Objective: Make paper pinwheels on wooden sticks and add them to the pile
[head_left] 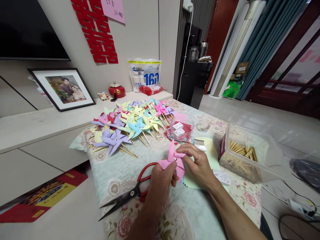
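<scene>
Clearly light and crushable, the pink pinwheel (172, 161) near the table's (120, 170) front edge is pinched at its hub by the left hand (160, 181) while the right hand (197, 163) grips a paper blade.

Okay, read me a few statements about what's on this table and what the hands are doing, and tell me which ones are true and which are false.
1. Both hands hold a pink paper pinwheel. True: the left hand and right hand grip it together.
2. The scissors have blue handles. False: the handles are red.
3. A pile of finished pinwheels lies on the far side of the table. True.
4. The clear box at the right holds buttons. False: it holds wooden sticks.
5. The scissors are in the right hand. False: they lie on the table beside the left hand.
</scene>
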The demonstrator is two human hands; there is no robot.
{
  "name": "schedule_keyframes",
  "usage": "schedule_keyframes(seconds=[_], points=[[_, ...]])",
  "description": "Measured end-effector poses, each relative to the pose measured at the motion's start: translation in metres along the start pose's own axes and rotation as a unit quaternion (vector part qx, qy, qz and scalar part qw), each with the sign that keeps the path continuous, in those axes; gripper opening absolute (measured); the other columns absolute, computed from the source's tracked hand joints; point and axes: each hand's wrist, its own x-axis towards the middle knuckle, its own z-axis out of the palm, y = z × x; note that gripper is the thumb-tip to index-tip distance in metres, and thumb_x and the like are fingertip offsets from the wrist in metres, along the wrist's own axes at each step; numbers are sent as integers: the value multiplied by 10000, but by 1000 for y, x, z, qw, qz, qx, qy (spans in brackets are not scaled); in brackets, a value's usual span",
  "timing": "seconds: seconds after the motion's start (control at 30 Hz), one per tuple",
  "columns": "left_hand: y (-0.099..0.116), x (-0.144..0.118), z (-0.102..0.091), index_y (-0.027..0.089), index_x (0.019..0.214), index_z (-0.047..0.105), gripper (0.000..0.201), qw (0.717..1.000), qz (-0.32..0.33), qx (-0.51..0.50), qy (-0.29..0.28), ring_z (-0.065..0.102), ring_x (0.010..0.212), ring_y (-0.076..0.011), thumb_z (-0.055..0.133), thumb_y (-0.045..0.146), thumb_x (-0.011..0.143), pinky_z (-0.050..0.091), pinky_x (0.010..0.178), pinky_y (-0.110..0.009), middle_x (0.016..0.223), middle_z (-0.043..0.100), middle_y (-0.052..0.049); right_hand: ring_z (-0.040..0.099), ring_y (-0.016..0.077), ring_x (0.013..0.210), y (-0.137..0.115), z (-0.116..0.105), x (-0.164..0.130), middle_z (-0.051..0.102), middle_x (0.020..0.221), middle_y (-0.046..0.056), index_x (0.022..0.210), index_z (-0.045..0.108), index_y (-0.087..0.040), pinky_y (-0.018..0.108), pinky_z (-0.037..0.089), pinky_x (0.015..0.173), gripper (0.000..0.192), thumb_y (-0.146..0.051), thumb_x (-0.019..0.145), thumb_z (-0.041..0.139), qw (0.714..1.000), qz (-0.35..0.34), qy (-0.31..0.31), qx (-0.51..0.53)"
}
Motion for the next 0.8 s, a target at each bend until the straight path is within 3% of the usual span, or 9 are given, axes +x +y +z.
schedule_keyframes(seconds=[0.5,0.67,0.8], points=[[-4,5,-4,172,548,559,282,1000,6,-17,19,423,421,-98,708,375,675,308,434,-239,469,511,27,648,198,973,1,1,-1,692,980,68,937,749,-224,352,521,849,198,-136,926,571,1000,3,-11,7],[-1,3,-4,184,522,535,297,999,13,-35,10,395,420,-89,708,355,693,296,438,-233,461,487,38,637,203,1013,3,1,-3,693,1040,75,1087,703,-228,345,514,859,240,-124,913,574,1000,7,13,-17],[2,1,-2,184,520,530,301,999,8,-45,7,386,428,-88,706,351,698,284,444,-232,464,472,41,644,208,994,7,3,-5,698,1020,71,1059,694,-222,347,505,862,248,-100,889,561,999,24,11,-29]])
